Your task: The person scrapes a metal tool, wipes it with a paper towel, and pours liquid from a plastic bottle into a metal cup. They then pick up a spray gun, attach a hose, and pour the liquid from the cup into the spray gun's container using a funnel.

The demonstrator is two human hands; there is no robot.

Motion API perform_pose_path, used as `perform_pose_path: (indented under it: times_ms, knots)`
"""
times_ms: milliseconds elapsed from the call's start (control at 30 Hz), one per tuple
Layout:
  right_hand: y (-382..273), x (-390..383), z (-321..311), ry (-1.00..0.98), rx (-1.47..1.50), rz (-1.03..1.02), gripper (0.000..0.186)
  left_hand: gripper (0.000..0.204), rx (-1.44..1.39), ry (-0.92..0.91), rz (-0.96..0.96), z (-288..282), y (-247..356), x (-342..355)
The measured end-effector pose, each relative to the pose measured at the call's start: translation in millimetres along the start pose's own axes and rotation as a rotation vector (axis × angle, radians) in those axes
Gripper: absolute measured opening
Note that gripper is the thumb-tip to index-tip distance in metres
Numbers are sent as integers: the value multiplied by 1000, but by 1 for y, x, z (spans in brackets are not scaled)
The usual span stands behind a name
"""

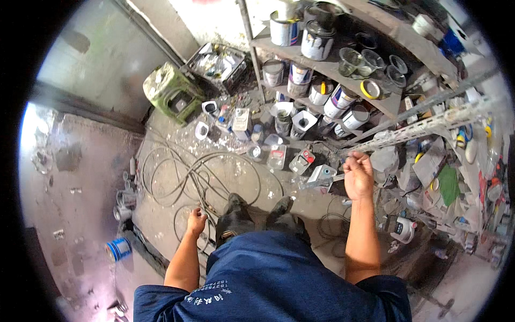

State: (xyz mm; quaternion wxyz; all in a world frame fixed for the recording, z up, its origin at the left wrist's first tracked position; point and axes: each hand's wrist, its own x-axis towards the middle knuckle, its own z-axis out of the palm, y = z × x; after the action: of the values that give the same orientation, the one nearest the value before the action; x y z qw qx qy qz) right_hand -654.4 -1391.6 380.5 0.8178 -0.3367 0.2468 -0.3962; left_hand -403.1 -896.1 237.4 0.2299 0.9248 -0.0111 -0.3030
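Note:
My left hand hangs low beside my left leg, above the coiled hose. Its fingers are curled in, and what they hold, if anything, is too small to make out. Raised out to the right, my right hand is closed with its fingertips bent together. A thin, see-through flat strip reaches leftward from beside that hand; its kind is unclear, as is whether the fingers grip it. Below and beyond the strip stand a white jug and a clear container with a red cap.
Shelves at the back right carry paint cans and clear plastic cups. A green stool and a black crate stand at the back left. A blue can is at the left. Clutter crowds the right-hand rack, with a green cloth.

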Motion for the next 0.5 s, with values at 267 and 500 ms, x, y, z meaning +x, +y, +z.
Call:
perform_pose_path:
  times_ms: [267, 500]
  knots:
    - [76, -5, 10, -130, -121, 273, 20, 57, -93, 21, -172, 8, -77, -36]
    - [130, -24, 88, -271, -233, 488, 16, 54, -355, 60, -222, 17, -133, -37]
